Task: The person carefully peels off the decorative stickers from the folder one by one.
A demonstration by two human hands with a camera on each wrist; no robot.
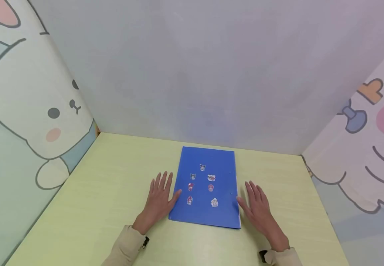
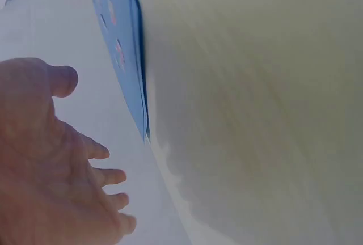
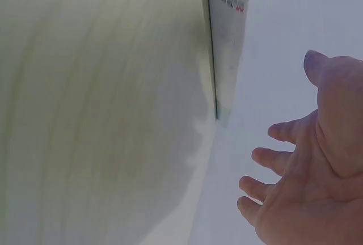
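Note:
A flat blue folder [image 1: 223, 166] lies on the pale yellow table, with several small cartoon stickers on its cover, among them a rabbit-like one [image 1: 214, 202] at lower right. My left hand [image 1: 157, 201] is at its left side, fingers spread, and the thumb overlaps the folder's left edge in the head view. On the other side my right hand [image 1: 259, 210] has its fingers extended, thumb tip right by the right edge. Neither hand grips anything. In the right wrist view the folder's whitish side [image 3: 227, 41] shows small print.
The pale yellow table [image 1: 118, 177] meets a plain whitish backdrop [image 1: 192, 74] behind the folder. Cartoon-printed panels stand at both sides, a white rabbit-like figure [image 1: 29, 111] on the left and a pink-cheeked figure [image 1: 354, 166] on the right.

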